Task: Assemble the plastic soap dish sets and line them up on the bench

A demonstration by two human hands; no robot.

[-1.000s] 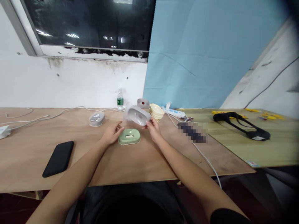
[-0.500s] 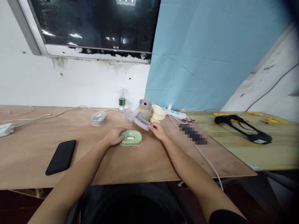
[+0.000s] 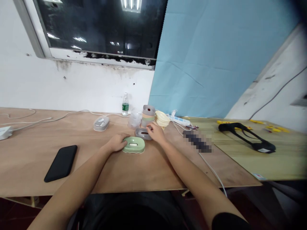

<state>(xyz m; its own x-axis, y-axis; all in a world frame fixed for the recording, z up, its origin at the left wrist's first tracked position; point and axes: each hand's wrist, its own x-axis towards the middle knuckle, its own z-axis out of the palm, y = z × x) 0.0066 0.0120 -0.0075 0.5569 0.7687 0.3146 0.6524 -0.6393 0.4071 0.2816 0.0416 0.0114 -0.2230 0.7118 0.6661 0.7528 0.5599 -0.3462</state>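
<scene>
On our brown tabletop (image 3: 148, 172), green dish (image 3: 140, 143) and grey dish (image 3: 139, 134) lie lengthwise left-to-right, slots up. Our left hand (image 3: 117, 142) grips the nearer green, our right hand (image 3: 156, 132) touches the grey, grip unclear; stacked dishes (image 3: 148, 117) block behind

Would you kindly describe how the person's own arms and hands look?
The left grip and right grip are bare human hands, without gloves. The left arm is bare as far as it shows; the right arm is bare up to a plain black sleeve. No watch or bracelet is visible on either wrist.
</scene>
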